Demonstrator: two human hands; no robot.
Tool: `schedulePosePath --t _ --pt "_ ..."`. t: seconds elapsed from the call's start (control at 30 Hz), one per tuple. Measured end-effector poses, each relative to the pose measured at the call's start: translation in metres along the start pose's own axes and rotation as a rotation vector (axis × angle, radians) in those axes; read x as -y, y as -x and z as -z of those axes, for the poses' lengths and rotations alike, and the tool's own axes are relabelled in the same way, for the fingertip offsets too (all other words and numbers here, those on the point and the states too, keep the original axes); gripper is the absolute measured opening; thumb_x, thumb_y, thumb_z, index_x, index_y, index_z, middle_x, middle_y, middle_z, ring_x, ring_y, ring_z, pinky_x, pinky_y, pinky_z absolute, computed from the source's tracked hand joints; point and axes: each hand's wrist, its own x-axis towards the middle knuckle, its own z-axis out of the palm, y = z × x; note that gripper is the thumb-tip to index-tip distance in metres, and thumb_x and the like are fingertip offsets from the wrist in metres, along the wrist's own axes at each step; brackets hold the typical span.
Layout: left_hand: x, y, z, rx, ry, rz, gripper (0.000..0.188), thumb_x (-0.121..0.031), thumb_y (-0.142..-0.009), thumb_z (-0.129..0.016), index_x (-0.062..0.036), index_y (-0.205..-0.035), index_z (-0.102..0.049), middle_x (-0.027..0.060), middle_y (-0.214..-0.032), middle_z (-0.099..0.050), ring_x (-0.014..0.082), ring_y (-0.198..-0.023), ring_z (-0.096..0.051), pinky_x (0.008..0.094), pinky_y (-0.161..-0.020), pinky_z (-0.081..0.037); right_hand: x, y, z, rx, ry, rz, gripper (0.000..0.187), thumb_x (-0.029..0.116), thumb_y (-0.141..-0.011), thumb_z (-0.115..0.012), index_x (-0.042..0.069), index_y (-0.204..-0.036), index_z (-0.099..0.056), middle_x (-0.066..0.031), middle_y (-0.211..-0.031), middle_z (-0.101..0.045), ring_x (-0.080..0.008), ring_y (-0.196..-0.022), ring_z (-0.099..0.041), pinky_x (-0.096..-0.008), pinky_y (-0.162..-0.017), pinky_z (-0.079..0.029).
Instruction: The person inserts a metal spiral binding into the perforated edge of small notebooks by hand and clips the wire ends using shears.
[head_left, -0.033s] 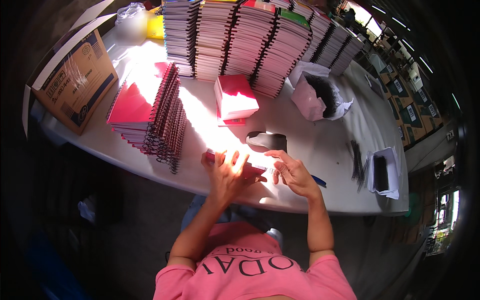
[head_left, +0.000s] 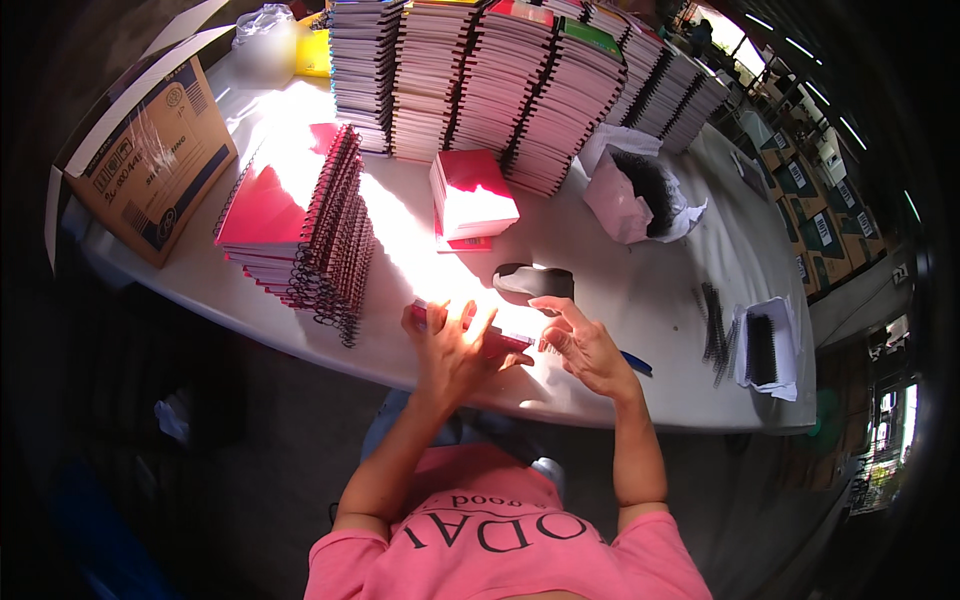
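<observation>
Red book points to the right hand

The red book (head_left: 505, 343) is over the near edge of the table (head_left: 660, 300), its long side slanting down to the right. The left hand (head_left: 452, 345) is closed around it. Just beside its right end, the right hand (head_left: 588, 352) has curled fingers; whether they pinch anything, I cannot tell.

A red book (head_left: 499, 344), partly covered by the left hand (head_left: 450, 345), slants near the table's (head_left: 645, 305) front edge, a thin coil (head_left: 547, 346) beside its right end.
</observation>
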Motion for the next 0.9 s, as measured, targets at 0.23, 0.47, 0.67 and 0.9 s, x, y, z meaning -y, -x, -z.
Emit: schedulePosePath --t 0.23,0.47,0.67,0.9 --pt "0.014 0.003 -0.005 -0.024 -0.05 -0.052 0.061 -0.046 -0.045 -0.082 -0.0174 -0.096 -0.064 0.0061 -0.103 -0.05 0.0297 -0.103 -0.041 0.0511 -0.092 -0.03 -0.014 -0.001 0.003 0.128 0.14 0.08 0.037 0.023 -0.092 -0.056 0.007 -0.125 -0.051 -0.0076 -0.086 -0.06 -0.0157 -0.077 -0.059 -0.0278 -0.073 -0.048" --pt "0.014 0.005 0.002 -0.075 0.139 -0.036 0.053 -0.044 -0.048 -0.083 -0.0149 -0.089 -0.064 0.0103 -0.108 -0.048 0.0334 -0.108 -0.04 0.0503 -0.092 -0.032 -0.053 -0.041 0.02 -0.256 1.088 0.468 0.047 0.006 -0.077 -0.057 0.011 -0.124 -0.052 -0.014 -0.104 -0.061 -0.0329 -0.097 -0.059 -0.0357 -0.087 -0.045" --pt "0.015 0.005 0.006 -0.049 0.167 -0.027 0.051 -0.042 -0.049 -0.083 -0.0136 -0.087 -0.063 0.0121 -0.111 -0.045 0.0344 -0.113 -0.037 0.0513 -0.096 -0.03 -0.06 -0.044 0.024 -0.192 -0.581 0.257 0.017 -0.005 -0.075 -0.061 -0.005 -0.092 -0.065 -0.0163 -0.087 -0.067 -0.0236 -0.078 -0.067 -0.0307 -0.075 -0.054" --pt "0.016 0.002 0.009 0.06 0.162 -0.041 0.05 -0.039 -0.053 -0.081 -0.014 -0.093 -0.063 0.0132 -0.115 -0.043 0.0344 -0.115 -0.035 0.0537 -0.101 -0.026 -0.055 -0.038 0.009 0.006 -0.186 0.203 0.011 -0.007 -0.07 -0.065 -0.002 -0.08 -0.069 -0.0116 -0.079 -0.069 -0.0217 -0.081 -0.066 -0.0314 -0.075 -0.052"
